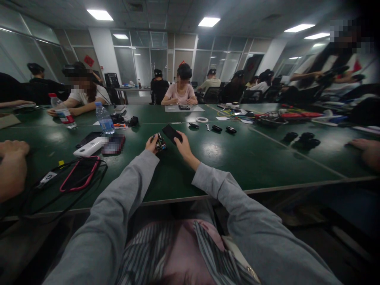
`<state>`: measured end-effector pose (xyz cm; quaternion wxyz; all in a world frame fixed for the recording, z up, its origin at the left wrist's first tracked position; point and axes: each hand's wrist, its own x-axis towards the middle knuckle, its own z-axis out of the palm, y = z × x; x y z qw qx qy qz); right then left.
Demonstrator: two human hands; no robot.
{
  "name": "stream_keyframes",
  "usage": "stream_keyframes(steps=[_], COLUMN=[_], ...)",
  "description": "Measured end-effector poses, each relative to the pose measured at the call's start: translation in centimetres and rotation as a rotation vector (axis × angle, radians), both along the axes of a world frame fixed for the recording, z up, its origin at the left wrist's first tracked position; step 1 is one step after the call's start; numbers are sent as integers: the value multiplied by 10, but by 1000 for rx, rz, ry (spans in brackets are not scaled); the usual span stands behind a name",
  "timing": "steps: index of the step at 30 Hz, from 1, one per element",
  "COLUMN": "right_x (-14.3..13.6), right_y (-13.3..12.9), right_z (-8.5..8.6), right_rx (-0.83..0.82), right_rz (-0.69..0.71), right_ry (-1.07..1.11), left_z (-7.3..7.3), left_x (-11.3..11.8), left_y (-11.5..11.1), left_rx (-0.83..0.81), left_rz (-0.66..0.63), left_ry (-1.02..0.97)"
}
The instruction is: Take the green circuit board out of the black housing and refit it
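Note:
Just left of the view's middle, my left hand (151, 144) is closed on a small circuit board (160, 142) with pale and metallic parts on it. My right hand (184, 147) grips a flat black rectangular piece (171, 133), tilted, with the thumb on its face. The two objects are held close to each other above the green table (225, 162). Fine details of the board are too small to tell.
Phones, including a pink-edged one (80, 174) with black cords, lie at left, near two bottles (104, 118). Beyond my hands are a white ring (202, 120) and several small black items (217, 128). Other people's hands rest at both sides (12, 168).

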<state>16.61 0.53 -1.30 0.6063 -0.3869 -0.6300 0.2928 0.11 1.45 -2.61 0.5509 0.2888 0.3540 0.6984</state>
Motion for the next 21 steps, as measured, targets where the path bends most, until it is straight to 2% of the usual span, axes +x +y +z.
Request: stream_keyframes(steps=[4, 7, 14, 21], right_x=[15, 21, 19, 22], right_y=[16, 18, 8, 9], right_z=[0, 2, 8, 2], right_rx=[-415, -614, -749, -823], right_rz=[147, 251, 391, 483], right_ry=[414, 602, 660, 587], left_z=[5, 10, 16, 18], left_x=[-8, -11, -8, -8], left_y=[-4, -8, -14, -10], left_rx=[-42, -71, -88, -103], left_rz=[-24, -28, -50, -84], left_ry=[-53, -91, -131, -169])
